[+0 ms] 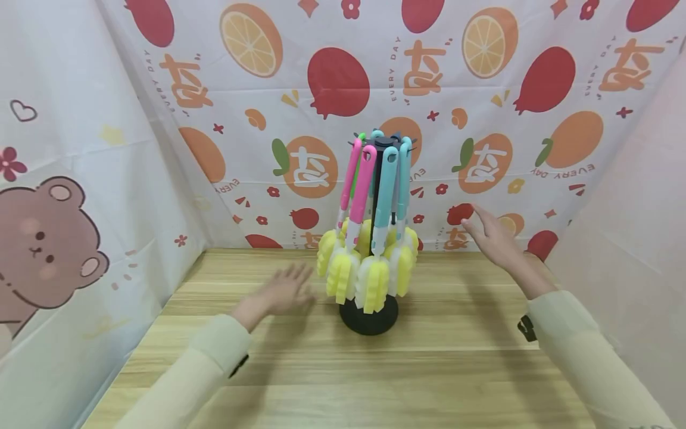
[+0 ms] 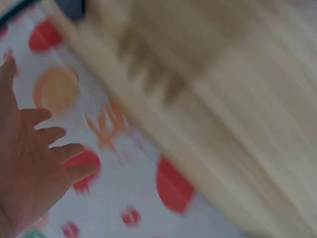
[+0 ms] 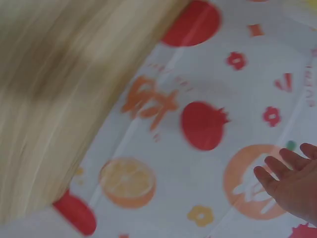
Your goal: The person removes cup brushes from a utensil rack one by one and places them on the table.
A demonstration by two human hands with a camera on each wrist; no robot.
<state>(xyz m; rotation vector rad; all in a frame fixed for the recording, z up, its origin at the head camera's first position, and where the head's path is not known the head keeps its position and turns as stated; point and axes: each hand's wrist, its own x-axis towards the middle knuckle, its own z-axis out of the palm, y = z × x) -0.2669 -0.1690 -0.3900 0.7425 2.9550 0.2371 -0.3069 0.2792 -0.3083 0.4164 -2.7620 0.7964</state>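
Observation:
A black stand with a round base rises from the wooden table, and several brushes hang by their handle holes from its top hooks. Their handles are pink, turquoise and green, and yellow-and-white sponge heads circle the pole. Left of the stand my left hand hovers with spread fingers, holding nothing; the left wrist view shows the same hand empty. On the other side my right hand is raised apart from the stand, its fingers extended. In the right wrist view that hand is empty too.
The wooden table reaches back to a fruit-printed curtain. A white curtain with a bear print hangs on the left, and a plain pale curtain on the right.

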